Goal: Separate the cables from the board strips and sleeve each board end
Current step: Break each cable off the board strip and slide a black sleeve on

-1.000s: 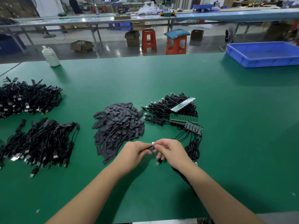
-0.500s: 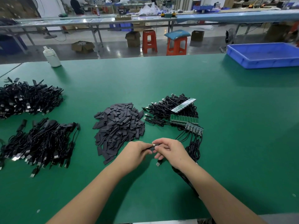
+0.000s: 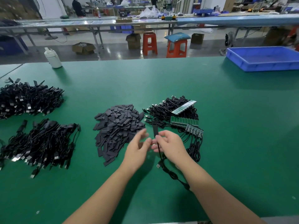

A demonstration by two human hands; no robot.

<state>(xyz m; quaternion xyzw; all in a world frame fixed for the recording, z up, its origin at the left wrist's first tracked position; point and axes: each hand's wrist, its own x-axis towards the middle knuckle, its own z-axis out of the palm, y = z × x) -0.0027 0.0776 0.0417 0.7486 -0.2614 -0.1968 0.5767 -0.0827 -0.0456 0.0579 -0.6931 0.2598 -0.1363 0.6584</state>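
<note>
My right hand (image 3: 171, 145) pinches a black cable (image 3: 161, 160) whose sleeved end (image 3: 155, 130) sticks upright above the fingers; its USB plug hangs below by the wrist. My left hand (image 3: 138, 148) is blurred, just left of that end, with fingers loosely spread and nothing in them. A heap of flat dark sleeves (image 3: 118, 126) lies left of the hands. Behind the right hand sit green board strips (image 3: 184, 122) still joined to a tangle of black cables (image 3: 168, 109).
Two heaps of black cables lie at the left, one far (image 3: 27, 99) and one near (image 3: 40, 143). A white bottle (image 3: 53, 58) stands at the table's back left. A blue tray (image 3: 265, 58) sits at the back right. Stools and benches stand beyond the table.
Both hands were pinched together on the cable end. Now the left hand has let go and drawn away to the left, and the right hand has lifted the sleeved end upright.
</note>
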